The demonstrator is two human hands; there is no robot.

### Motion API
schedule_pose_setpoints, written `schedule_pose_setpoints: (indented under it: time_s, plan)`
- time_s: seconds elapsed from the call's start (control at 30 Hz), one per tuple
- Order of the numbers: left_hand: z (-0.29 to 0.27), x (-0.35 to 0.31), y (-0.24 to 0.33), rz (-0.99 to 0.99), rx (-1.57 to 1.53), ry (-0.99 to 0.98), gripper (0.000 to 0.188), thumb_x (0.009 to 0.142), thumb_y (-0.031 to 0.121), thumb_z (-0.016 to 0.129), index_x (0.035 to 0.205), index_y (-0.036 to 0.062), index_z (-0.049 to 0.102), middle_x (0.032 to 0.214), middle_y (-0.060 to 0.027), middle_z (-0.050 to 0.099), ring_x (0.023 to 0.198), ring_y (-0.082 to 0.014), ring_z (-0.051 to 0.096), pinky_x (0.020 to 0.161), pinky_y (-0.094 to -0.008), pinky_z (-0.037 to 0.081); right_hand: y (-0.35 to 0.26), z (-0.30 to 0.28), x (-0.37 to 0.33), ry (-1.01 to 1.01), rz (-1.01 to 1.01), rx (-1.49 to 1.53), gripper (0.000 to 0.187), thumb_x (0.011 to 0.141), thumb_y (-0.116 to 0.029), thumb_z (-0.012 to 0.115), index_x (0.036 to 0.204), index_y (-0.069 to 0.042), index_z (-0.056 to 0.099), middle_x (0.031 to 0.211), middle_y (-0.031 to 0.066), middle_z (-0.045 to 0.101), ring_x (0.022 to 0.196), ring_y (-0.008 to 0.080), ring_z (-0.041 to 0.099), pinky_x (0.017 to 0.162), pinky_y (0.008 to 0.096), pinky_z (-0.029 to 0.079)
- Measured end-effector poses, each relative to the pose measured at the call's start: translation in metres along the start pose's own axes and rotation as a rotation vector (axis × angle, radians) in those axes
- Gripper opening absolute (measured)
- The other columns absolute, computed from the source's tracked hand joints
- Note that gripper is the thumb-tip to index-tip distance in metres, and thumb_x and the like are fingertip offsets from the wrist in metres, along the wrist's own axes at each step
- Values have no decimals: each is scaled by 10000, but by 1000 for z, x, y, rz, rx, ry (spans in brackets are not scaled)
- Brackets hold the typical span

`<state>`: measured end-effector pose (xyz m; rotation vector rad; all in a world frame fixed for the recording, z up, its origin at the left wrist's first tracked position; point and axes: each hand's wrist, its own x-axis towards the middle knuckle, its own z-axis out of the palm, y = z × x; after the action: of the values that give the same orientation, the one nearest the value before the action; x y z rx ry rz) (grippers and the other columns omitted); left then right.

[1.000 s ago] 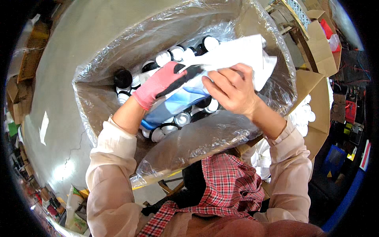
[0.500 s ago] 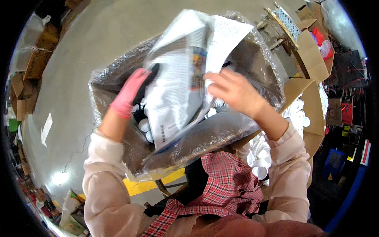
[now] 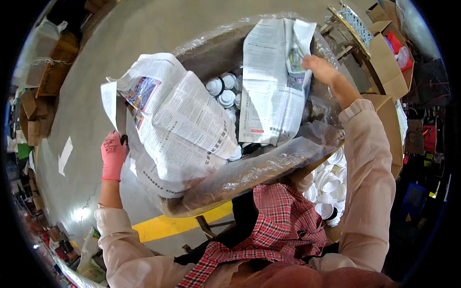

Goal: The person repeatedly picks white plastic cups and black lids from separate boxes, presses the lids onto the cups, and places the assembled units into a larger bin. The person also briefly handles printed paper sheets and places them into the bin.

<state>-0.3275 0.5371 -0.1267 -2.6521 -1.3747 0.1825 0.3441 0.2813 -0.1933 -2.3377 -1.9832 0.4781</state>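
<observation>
Two newspaper sheets lie apart over a carton (image 3: 206, 204) lined with clear plastic. The left sheet (image 3: 185, 113) is creased and drapes past the carton's left side. My left hand (image 3: 114, 154), in a pink glove with dark fingertips, is closed at the narrow lower tip of its folded edge. The right sheet (image 3: 266, 81) stretches from the far rim toward the near wall. My bare right hand (image 3: 322, 71) pinches its right edge near the far right corner. In the gap between the sheets show several round white plastic pieces (image 3: 226, 98), some with black rings.
To my right, an open cardboard box (image 3: 394, 137) holds many white round plastic pieces (image 3: 329, 185). A wooden-framed item (image 3: 350, 29) and a carton with red contents (image 3: 391, 65) stand at the far right. A paper scrap (image 3: 65, 154) lies on the floor at left, near yellow floor marking (image 3: 180, 223).
The newspaper, bunched together over the carton's middle before, is now two separated sheets. My left hand has moved left and nearer; my right hand has moved right and farther away.
</observation>
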Motion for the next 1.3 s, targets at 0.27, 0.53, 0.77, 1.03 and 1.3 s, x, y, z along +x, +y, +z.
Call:
schedule_pose_setpoints:
  time_s: [0.27, 0.53, 0.77, 1.03, 1.3]
  plan:
    - [-11, -19, 1, -219, -311, 325, 259, 860, 135, 643, 1042, -35, 572, 842, -187, 587, 797, -380, 540, 713, -420, 430, -56, -15, -68, 486, 23, 311, 293, 727, 159, 453, 950, -30, 468, 958, 167, 533, 923, 339, 525, 852, 314, 415]
    - [-93, -33, 44, -50, -155, 677, 692, 772, 23, 693, 1376, -23, 358, 1371, -242, 401, 1268, -405, 395, 1074, -416, 323, -106, -75, -107, 738, -1, 309, 486, 576, 190, 476, 1001, -45, 500, 990, 134, 563, 1003, 319, 566, 911, 328, 427]
    - [-87, -22, 63, -284, -77, 462, 1031, 657, 353, 829, 1402, -94, 275, 1434, -320, 290, 1349, -430, 275, 1127, -466, 238, -132, -124, -234, 980, 141, 87, 301, 663, 87, 561, 950, 5, 527, 920, 142, 583, 898, 290, 586, 830, 331, 460]
    - [104, -39, -48, -480, -2146, -452, 516, 911, 284, 585, 1323, -16, 498, 1330, -107, 529, 1215, -241, 493, 1043, -374, 360, -168, -122, -604, 728, 1310, -679, 372, 765, -114, 646, 1105, -94, 498, 1056, 136, 558, 857, 389, 600, 699, 475, 487]
    - [35, -7, -2, -237, -1317, 177, 451, 892, 248, 608, 1202, -74, 545, 1154, -161, 611, 1052, -268, 569, 924, -381, 442, -257, 83, -823, 731, 2050, -34, 390, 844, -311, 553, 961, 60, 591, 887, 287, 623, 820, 422, 630, 735, 506, 480]
